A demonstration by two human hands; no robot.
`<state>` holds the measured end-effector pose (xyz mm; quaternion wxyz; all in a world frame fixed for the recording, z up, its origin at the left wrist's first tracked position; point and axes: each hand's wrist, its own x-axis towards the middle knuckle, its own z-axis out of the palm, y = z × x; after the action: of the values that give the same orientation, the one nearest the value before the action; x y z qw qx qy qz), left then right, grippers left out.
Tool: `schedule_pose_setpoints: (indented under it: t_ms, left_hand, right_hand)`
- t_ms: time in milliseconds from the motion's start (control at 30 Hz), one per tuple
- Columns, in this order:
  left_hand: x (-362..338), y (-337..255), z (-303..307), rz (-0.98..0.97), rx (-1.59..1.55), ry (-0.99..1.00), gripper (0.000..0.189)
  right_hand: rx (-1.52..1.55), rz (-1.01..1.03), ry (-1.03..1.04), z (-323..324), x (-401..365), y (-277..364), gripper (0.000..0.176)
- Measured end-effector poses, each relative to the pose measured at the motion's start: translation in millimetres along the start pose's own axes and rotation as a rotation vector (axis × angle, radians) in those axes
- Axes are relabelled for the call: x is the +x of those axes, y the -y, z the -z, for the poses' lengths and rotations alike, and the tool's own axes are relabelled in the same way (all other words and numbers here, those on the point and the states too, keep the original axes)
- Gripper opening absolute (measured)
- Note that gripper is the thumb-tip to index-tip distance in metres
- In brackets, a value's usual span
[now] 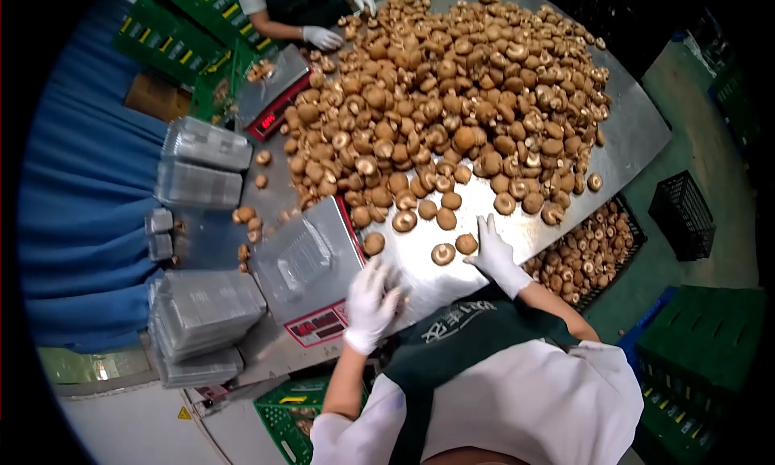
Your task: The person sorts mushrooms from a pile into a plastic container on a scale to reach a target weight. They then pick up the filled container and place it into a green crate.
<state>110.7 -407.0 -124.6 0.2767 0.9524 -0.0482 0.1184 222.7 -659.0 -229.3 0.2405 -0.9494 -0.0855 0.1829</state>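
My left hand (371, 305), in a white glove, is beside the right edge of a scale (311, 259). Its fingers are loosely curled and apart, with no object visible in them. A clear plastic tray (300, 253) rests on the scale's metal plate. My right hand (494, 253), also gloved, is spread on the metal table (436, 291). Just left of its fingertips lie a brown mushroom (467, 244) and an upturned mushroom (443, 254). Another mushroom (374, 243) lies near the scale, above my left hand. A large mushroom heap (460, 85) covers the table's far part.
Stacked clear trays (206, 312) stand left of the scale. A black crate of mushrooms (585, 255) is below the table's right edge. Opposite, a co-worker's gloved hand (323, 37) is beside a second scale (278, 114). Green crates (173, 41) stand behind.
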Motion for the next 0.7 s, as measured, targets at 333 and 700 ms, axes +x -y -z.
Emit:
schedule_pose_setpoints:
  t_ms: [333,700]
  left_hand:
    - [60,37,-153,0.198,0.279,0.047,0.094]
    - [146,71,-105,0.397,0.218,-0.141,0.096]
  right_hand:
    - [0.126,0.276,0.157,1,53,15,0.095]
    - [-0.195,0.545,-0.492,114,172,59,0.059]
